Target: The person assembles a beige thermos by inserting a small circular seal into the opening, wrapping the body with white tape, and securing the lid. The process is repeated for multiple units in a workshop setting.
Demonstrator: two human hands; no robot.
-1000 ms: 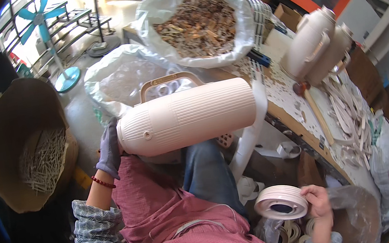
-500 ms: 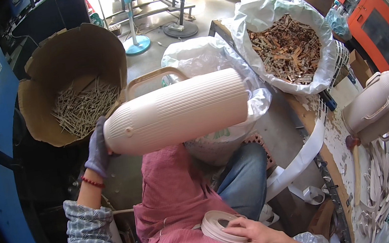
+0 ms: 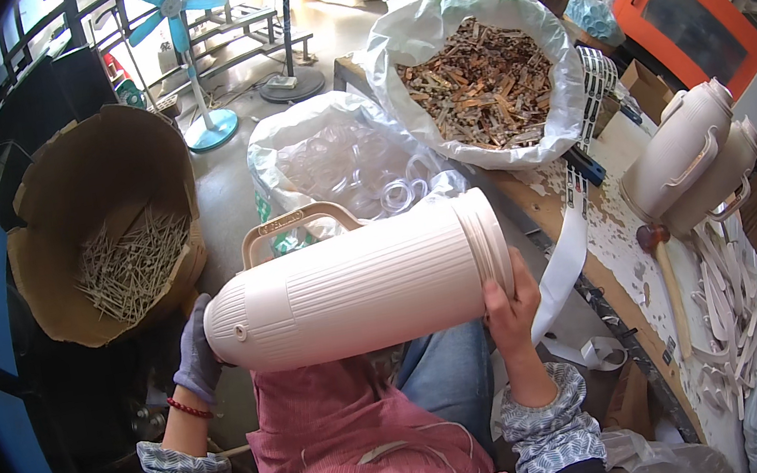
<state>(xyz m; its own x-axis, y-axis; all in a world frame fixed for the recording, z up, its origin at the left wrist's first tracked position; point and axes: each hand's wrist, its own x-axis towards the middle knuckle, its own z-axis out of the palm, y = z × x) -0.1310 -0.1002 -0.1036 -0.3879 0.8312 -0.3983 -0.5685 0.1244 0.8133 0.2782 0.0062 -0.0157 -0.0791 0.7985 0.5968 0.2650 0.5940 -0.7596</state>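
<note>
A pale pink thermos flask (image 3: 357, 289) with a ribbed body lies sideways across my lap, level in the air. Its tan handle (image 3: 297, 217) points away from me. My left hand (image 3: 194, 347), in a grey-purple glove, is closed around the flask's left end. At the other end, the bare fingers of my right hand (image 3: 514, 309) grip a matching pink ring (image 3: 486, 235) that sits around the rim. Beyond the flask, a plastic-lined sack (image 3: 265, 146) holds several clear rings.
A cardboard drum (image 3: 90, 172) with thin sticks stands at the left. At the right, a worn bench (image 3: 614, 275) bears a lined basket (image 3: 390, 49) of brown pieces, two pink flasks (image 3: 679, 152), a mallet (image 3: 667, 281) and pale strips (image 3: 731, 301). A blue fan (image 3: 211, 129) stands behind.
My right hand has risen from the ring on my lap to the flask's right end, where a ring now sits. The flask has come lower and nearer; the view has shifted.
</note>
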